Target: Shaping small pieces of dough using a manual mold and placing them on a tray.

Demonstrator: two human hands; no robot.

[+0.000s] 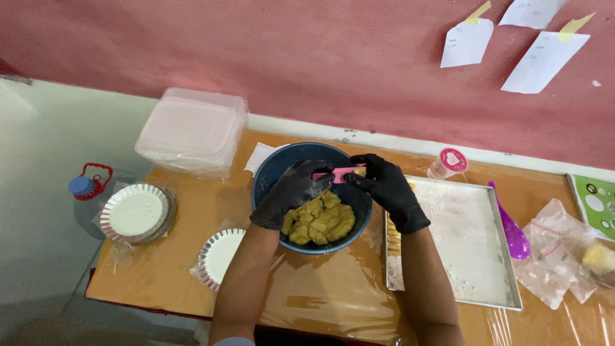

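Both my hands wear black gloves and meet over a dark blue bowl [269, 176] that holds lumps of yellow dough [322, 221]. My left hand [293, 191] and my right hand [386, 186] together grip a small pink ridged mould [334, 173] by its two ends, just above the dough. A bit of yellow dough shows at the mould's right end.
A floured metal baking tray [471, 247] lies right of the bowl, with a purple spoon [512, 230] and plastic bags [560, 256] beyond. Left are stacked foil plates [136, 213], another foil plate [218, 256], clear plastic containers [192, 131] and a blue-capped bottle [86, 186]. A pink-lidded cup [450, 163] stands behind.
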